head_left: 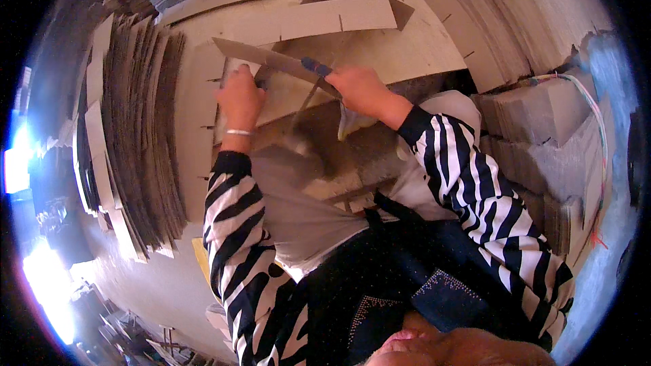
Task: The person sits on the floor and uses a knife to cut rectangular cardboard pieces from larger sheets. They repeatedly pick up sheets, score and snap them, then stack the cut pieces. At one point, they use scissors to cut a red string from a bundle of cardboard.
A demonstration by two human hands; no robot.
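Cardboard strip [278, 62] runs leftward from the right hand [361, 91], whose fingers are closed on its near end beside a dark blue object [314, 66], to just beyond the left hand [241, 100]. The left hand is curled; I cannot tell whether it grips anything. Beyond the grip, a slotted cardboard piece [339, 17] lies on a pale work surface [428, 53]. Left of both hands is a stack of cardboard sheets [139, 129], and to the right of the grip sit more cardboard stacks [522, 110]

Pale worktop [431, 53], slotted cardboard strips [366, 15] lying flat
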